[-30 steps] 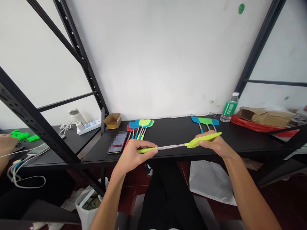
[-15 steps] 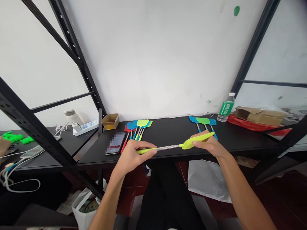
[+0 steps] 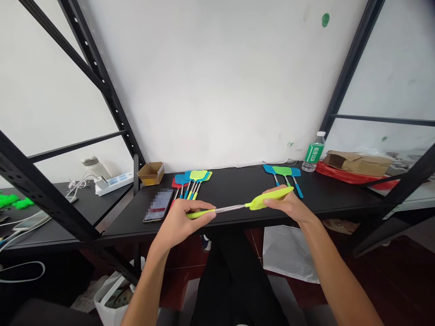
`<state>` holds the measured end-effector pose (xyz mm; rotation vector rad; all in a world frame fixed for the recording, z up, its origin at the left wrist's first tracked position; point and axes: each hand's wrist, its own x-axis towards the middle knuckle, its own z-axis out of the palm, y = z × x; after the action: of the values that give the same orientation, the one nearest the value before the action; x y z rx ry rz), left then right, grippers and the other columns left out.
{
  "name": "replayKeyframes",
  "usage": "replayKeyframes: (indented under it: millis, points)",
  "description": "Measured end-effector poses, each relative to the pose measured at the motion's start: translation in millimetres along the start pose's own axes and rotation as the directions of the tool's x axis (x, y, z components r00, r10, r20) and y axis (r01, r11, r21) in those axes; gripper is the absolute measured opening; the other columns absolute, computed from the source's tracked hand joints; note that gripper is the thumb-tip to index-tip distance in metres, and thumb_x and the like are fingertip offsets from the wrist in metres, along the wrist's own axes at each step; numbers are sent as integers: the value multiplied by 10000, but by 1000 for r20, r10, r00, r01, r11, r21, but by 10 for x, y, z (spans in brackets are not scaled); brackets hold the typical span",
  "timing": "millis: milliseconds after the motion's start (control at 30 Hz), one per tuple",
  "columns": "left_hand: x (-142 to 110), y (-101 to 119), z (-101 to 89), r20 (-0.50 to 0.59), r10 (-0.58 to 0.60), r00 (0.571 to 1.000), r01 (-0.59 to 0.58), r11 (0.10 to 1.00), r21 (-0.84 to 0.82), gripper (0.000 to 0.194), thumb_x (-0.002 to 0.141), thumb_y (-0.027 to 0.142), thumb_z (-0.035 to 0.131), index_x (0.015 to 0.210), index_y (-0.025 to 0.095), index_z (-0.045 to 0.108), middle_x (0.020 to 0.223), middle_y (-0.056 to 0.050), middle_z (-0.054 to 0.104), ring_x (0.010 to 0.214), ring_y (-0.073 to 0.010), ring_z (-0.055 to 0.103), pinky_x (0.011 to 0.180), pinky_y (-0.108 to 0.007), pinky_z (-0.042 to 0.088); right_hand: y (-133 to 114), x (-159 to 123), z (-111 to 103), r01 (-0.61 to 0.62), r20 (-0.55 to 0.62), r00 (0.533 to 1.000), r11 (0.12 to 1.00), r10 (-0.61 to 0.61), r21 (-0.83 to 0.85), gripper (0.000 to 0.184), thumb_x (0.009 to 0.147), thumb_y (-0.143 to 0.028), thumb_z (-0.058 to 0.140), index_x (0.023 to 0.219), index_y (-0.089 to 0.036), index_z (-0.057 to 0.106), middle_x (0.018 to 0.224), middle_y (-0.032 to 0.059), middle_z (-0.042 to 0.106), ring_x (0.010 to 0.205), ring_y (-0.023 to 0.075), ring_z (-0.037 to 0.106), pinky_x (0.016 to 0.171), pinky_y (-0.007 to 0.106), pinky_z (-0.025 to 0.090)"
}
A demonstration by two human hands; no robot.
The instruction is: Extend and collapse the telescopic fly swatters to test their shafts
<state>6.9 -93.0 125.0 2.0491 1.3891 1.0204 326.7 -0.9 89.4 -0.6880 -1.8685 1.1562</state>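
Observation:
A yellow-green fly swatter [image 3: 230, 208] with a metal shaft is held sideways above the front edge of the black table [image 3: 234, 190]. My left hand [image 3: 185, 217] pinches its handle near the shaft. My right hand [image 3: 288, 203] grips the flat head, thumb on the near side; the fingers behind are partly hidden. Beyond my left hand lies a fanned group of several swatters [image 3: 193, 181] in red, blue and yellow-green, their lower ends partly covered. Past my right hand lie more swatters [image 3: 282, 171], two blue and one green.
A phone [image 3: 159, 204] and a small open cardboard box [image 3: 151, 174] are on the table's left. A water bottle [image 3: 313, 153] stands back right, beside cardboard on red plastic [image 3: 353, 177]. Black metal posts [image 3: 112, 97] flank the table. A power strip [image 3: 114, 183] lies farther left.
The whole view has shifted, so the table's things sit farther left in it. Both hands keep the same hold on the swatter. The other person's hand at the far left has left view.

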Motion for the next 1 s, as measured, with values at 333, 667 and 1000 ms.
replayKeyframes:
  millis: [333, 667, 1000]
  points:
    - [38, -92, -65, 130, 20, 991, -23, 999, 23, 363, 901, 466, 595, 1039, 176, 764, 731, -22, 664, 601, -130, 528, 516, -219, 388, 160, 11, -210, -26, -368, 921, 964, 127, 266, 371, 684, -402, 880, 945, -168, 759, 883, 106, 775, 804, 303, 741, 676, 400, 621]
    - [264, -229, 494, -24, -38, 999, 32, 976, -215, 409, 986, 511, 443, 919, 155, 633, 527, 44, 499, 482, -101, 392, 501, -225, 314, 117, 176, -47, 152, -487, 861, 837, 150, 526, 400, 903, -560, 589, 1165, -269, 672, 1265, 74, 699, 984, 237, 718, 601, 289, 585]
    - [287, -316, 1194, 44, -78, 996, 89, 925, -369, 526, 1005, 554, 327, 787, 164, 605, 497, 20, 548, 421, -110, 447, 482, -230, 360, 358, 286, 904, -207, -12, 972, 887, 233, 412, 374, 865, -506, 679, 1051, -181, 681, 1004, 95, 717, 835, 204, 672, 692, 327, 564]
